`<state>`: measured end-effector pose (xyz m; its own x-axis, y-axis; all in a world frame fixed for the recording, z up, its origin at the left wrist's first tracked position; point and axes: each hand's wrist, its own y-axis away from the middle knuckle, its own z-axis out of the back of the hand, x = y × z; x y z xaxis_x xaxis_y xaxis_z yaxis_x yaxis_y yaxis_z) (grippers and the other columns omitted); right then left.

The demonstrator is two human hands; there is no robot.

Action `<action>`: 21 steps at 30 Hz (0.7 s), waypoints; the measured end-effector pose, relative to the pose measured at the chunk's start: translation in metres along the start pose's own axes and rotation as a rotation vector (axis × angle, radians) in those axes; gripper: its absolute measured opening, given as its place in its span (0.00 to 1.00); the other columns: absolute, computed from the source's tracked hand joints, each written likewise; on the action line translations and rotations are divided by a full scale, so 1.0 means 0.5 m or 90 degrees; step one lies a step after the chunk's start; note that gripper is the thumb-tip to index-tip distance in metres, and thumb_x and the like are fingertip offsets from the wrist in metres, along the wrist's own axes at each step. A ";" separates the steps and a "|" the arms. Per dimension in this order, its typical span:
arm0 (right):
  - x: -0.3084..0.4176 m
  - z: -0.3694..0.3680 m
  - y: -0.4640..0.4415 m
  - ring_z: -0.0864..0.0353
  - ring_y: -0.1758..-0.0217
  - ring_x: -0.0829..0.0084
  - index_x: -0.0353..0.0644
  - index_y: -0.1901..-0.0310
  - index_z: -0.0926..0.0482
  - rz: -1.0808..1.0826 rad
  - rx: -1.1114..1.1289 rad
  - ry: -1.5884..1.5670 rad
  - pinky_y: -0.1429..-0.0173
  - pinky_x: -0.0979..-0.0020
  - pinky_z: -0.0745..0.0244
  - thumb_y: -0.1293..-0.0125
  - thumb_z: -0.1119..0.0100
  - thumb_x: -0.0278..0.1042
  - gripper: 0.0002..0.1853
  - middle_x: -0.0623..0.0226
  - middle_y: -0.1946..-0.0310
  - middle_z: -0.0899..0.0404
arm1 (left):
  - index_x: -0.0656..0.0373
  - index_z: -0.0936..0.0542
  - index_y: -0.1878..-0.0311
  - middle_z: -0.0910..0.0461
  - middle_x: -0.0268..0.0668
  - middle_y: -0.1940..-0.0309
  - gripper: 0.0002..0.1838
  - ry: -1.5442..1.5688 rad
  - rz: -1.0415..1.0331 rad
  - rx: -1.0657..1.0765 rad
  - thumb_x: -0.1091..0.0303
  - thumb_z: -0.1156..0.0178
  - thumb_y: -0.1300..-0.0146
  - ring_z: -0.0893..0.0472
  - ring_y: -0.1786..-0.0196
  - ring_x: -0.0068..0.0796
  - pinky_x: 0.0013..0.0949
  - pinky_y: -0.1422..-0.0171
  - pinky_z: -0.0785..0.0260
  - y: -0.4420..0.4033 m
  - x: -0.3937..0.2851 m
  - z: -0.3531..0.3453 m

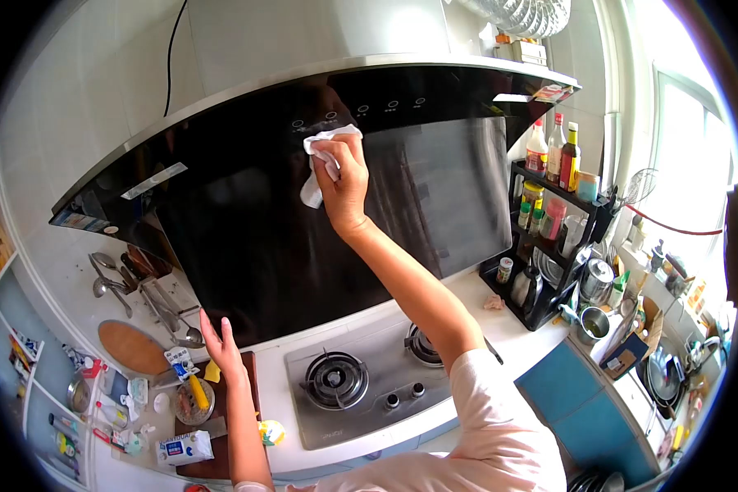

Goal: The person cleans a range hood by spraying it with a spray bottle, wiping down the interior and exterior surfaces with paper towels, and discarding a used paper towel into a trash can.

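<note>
My right hand (343, 182) is closed around a crumpled white cloth (312, 193) and presses it to the glossy black front of the range hood (246, 213), just under a row of round touch symbols. It cannot be told whether the cloth is fabric or paper. My left hand (224, 348) is lower down at the left, fingers stretched out, holding nothing. It is near the hood's lower left corner, above the brown board (250, 381) on the counter. Below the hood is the steel gas stove (303, 422) with two burners and two knobs.
A black rack (541, 246) with bottles and jars stands right of the hood. Ladles and spoons (107, 275) hang at the left wall. A white pack (184, 448) and a yellow-handled brush (198, 394) lie at lower left. Pots (593, 325) crowd the right counter.
</note>
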<state>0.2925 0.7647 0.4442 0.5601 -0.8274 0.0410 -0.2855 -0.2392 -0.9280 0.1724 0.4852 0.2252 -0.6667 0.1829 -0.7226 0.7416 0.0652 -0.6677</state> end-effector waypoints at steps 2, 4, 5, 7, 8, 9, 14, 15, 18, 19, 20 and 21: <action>-0.007 0.025 -0.013 0.26 0.58 0.61 0.41 0.61 0.22 0.033 0.060 -0.005 0.52 0.70 0.30 0.55 0.40 0.10 0.18 0.62 0.64 0.29 | 0.64 0.41 0.30 0.42 0.46 0.29 0.30 0.032 0.020 0.023 0.71 0.44 0.32 0.44 0.26 0.37 0.36 0.24 0.54 -0.003 0.000 0.012; -0.028 0.079 -0.044 0.26 0.60 0.61 0.39 0.62 0.23 0.045 -0.023 0.125 0.54 0.69 0.28 0.54 0.38 0.12 0.16 0.62 0.64 0.29 | 0.63 0.41 0.30 0.42 0.46 0.29 0.29 0.052 0.029 0.040 0.70 0.46 0.31 0.44 0.26 0.37 0.37 0.24 0.54 0.004 0.001 0.029; -0.046 0.113 -0.061 0.26 0.59 0.63 0.38 0.62 0.23 0.037 -0.064 0.169 0.54 0.71 0.29 0.51 0.39 0.12 0.15 0.62 0.63 0.28 | 0.62 0.41 0.30 0.42 0.46 0.29 0.28 0.051 0.028 0.053 0.70 0.47 0.30 0.44 0.26 0.37 0.37 0.24 0.53 0.010 0.000 0.044; -0.080 0.145 -0.081 0.26 0.59 0.68 0.37 0.61 0.24 0.005 -0.158 0.113 0.53 0.72 0.30 0.44 0.41 0.15 0.10 0.64 0.63 0.27 | 0.61 0.39 0.30 0.37 0.44 0.32 0.27 0.005 -0.009 0.044 0.72 0.47 0.31 0.37 0.30 0.37 0.39 0.27 0.48 0.035 -0.024 0.068; -0.091 0.148 -0.082 0.26 0.58 0.68 0.37 0.61 0.24 0.026 -0.169 0.099 0.52 0.73 0.30 0.43 0.41 0.16 0.09 0.64 0.63 0.28 | 0.61 0.38 0.31 0.36 0.44 0.33 0.26 -0.009 -0.011 0.027 0.73 0.48 0.32 0.36 0.31 0.36 0.40 0.28 0.46 0.049 -0.049 0.074; -0.083 0.134 -0.075 0.26 0.57 0.68 0.37 0.61 0.24 -0.023 -0.183 0.062 0.50 0.73 0.31 0.43 0.41 0.15 0.09 0.64 0.62 0.27 | 0.61 0.38 0.31 0.35 0.43 0.33 0.26 -0.015 0.005 0.013 0.72 0.47 0.32 0.36 0.31 0.36 0.40 0.28 0.46 0.062 -0.067 0.081; -0.011 -0.001 -0.014 0.26 0.57 0.69 0.39 0.60 0.22 0.048 -0.068 0.062 0.52 0.74 0.30 0.44 0.38 0.17 0.10 0.65 0.62 0.27 | 0.63 0.37 0.32 0.34 0.44 0.34 0.25 0.000 -0.044 0.019 0.71 0.47 0.32 0.36 0.30 0.37 0.40 0.27 0.48 0.102 -0.114 0.105; 0.018 -0.032 -0.001 0.25 0.57 0.68 0.39 0.60 0.22 0.033 -0.049 0.047 0.52 0.73 0.30 0.44 0.39 0.16 0.11 0.64 0.62 0.27 | 0.64 0.37 0.32 0.34 0.45 0.34 0.25 0.007 -0.057 0.032 0.71 0.47 0.32 0.36 0.30 0.37 0.41 0.26 0.49 0.106 -0.113 0.110; 0.055 -0.103 0.021 0.26 0.58 0.66 0.39 0.61 0.22 0.060 -0.046 0.034 0.53 0.72 0.30 0.45 0.38 0.16 0.10 0.64 0.63 0.27 | 0.65 0.36 0.33 0.33 0.47 0.35 0.26 0.007 -0.075 0.051 0.68 0.45 0.33 0.35 0.31 0.37 0.41 0.27 0.48 0.111 -0.125 0.133; 0.063 -0.122 0.030 0.26 0.59 0.66 0.39 0.61 0.22 0.072 -0.042 0.037 0.53 0.72 0.30 0.45 0.38 0.17 0.10 0.64 0.63 0.27 | 0.66 0.36 0.34 0.32 0.47 0.35 0.26 0.009 -0.064 0.061 0.68 0.44 0.33 0.34 0.31 0.37 0.40 0.27 0.48 0.110 -0.130 0.144; 0.071 -0.143 0.039 0.26 0.59 0.66 0.39 0.62 0.22 0.081 -0.036 0.039 0.54 0.72 0.30 0.46 0.37 0.16 0.10 0.63 0.63 0.27 | 0.66 0.35 0.34 0.32 0.47 0.36 0.26 0.014 -0.071 0.069 0.67 0.44 0.33 0.34 0.32 0.37 0.40 0.27 0.48 0.106 -0.128 0.155; 0.082 -0.166 0.045 0.24 0.61 0.60 0.41 0.60 0.21 0.103 -0.044 0.047 0.57 0.68 0.27 0.50 0.38 0.14 0.15 0.62 0.65 0.27 | 0.66 0.34 0.34 0.31 0.47 0.36 0.26 0.014 -0.056 0.080 0.68 0.44 0.33 0.33 0.32 0.37 0.40 0.27 0.47 0.102 -0.132 0.168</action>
<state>0.2446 0.6833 0.4559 0.4442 -0.8926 -0.0774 -0.4214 -0.1319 -0.8972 0.2479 0.3942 0.2236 -0.7261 0.2029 -0.6570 0.6641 -0.0408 -0.7465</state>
